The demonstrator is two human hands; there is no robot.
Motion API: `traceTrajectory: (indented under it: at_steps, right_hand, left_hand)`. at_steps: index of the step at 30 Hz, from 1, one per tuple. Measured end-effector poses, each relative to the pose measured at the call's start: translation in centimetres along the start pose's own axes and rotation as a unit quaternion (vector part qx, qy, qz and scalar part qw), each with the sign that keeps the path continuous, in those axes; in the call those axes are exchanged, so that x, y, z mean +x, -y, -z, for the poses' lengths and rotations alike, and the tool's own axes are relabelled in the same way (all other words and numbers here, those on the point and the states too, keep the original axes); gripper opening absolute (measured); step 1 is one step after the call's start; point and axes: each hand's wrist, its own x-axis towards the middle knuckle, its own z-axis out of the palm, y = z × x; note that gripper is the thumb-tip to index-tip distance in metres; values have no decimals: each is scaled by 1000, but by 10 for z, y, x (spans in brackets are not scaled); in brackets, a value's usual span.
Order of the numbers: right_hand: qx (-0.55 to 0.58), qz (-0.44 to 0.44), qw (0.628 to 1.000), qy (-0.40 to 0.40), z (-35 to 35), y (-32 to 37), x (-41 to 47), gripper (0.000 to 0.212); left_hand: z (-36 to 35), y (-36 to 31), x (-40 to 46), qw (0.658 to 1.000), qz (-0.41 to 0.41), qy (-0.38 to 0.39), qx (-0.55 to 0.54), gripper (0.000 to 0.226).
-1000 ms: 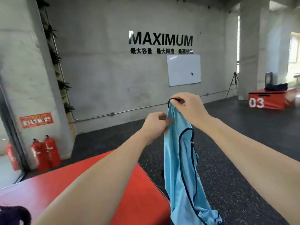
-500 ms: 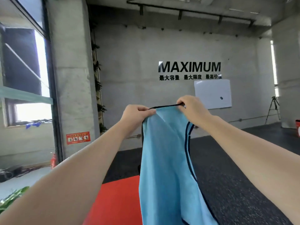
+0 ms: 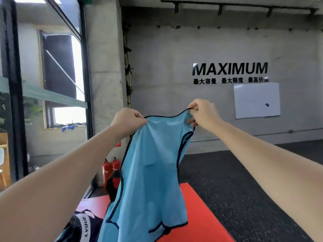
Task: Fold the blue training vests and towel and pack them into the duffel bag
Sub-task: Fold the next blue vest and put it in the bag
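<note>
Change: the hands have drawn apart, so the vest (image 3: 153, 165), bunched a second ago, now hangs spread flat between them.
Meaning: it looks ready for its first fold; nothing packed yet, by my reading.
Left hand (image 3: 128, 120): raised, pinching the vest's left top corner.
Right hand (image 3: 203, 113): raised slightly higher, pinching the right strap.
Vest: held in the air above the table's (image 3: 197, 215) far edge.
Bag (image 3: 83, 226): on the table's left side, below the left arm.

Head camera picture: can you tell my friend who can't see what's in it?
Two bare hands hold up a blue training vest by its top corners, the left hand and right hand each pinching the black-trimmed edge. It hangs over a red platform, with a dark duffel bag at lower left.
</note>
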Motion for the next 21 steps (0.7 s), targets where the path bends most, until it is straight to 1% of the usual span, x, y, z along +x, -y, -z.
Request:
traceTrajectory:
  at_steps: [2, 3, 5, 6, 7, 8, 9, 11, 12, 13, 15, 17, 19, 21]
  right_hand:
    - [24, 15, 999, 39, -14, 15, 2, 5]
    - [34, 19, 997, 66, -22, 22, 3, 5]
    - [50, 24, 991, 123, -39, 34, 2, 6]
    - [49, 27, 988, 142, -47, 38, 1, 7]
    - [38, 33, 987, 151, -53, 41, 1, 8]
    - [26, 39, 987, 154, -58, 43, 1, 9]
    - [22, 43, 987, 155, -62, 43, 1, 8]
    - [23, 45, 987, 151, -67, 39, -1, 7]
    - [19, 48, 988, 144, -69, 35, -2, 8]
    - [15, 52, 990, 133, -70, 31, -4, 9]
    - [22, 50, 992, 110, -74, 22, -10, 13]
    - [37, 27, 994, 103, -79, 12, -22, 16]
    - [23, 1, 995, 100, -87, 1, -39, 24]
    - [53, -23, 994, 93, -97, -6, -61, 30]
  left_hand:
    - [-4, 2, -4, 998, -15, 61, 3, 11]
    - [-7, 1, -6, 996, -23, 84, -8, 19]
    - [-15, -5, -9, 991, -27, 122, -41, 45]
    - [-19, -8, -11, 990, -25, 130, -56, 56]
    - [-22, -11, -12, 989, -23, 128, -68, 63]
    - [-25, -14, -13, 989, -20, 121, -82, 62]
    - [-27, -15, -14, 988, -14, 113, -103, 54]
    - [-31, -16, -15, 983, 6, 106, -152, 27]
    - [-32, -15, -15, 979, 18, 107, -174, 17]
    - [-33, -15, -16, 974, 30, 111, -195, 13]
    - [-35, -10, -14, 964, 58, 104, -238, 18]
    - [-35, -6, -12, 955, 89, 74, -273, 25]
    - [-36, -1, -8, 948, 96, 34, -300, 26]
    - [-37, 2, -5, 945, 94, -4, -312, 26]
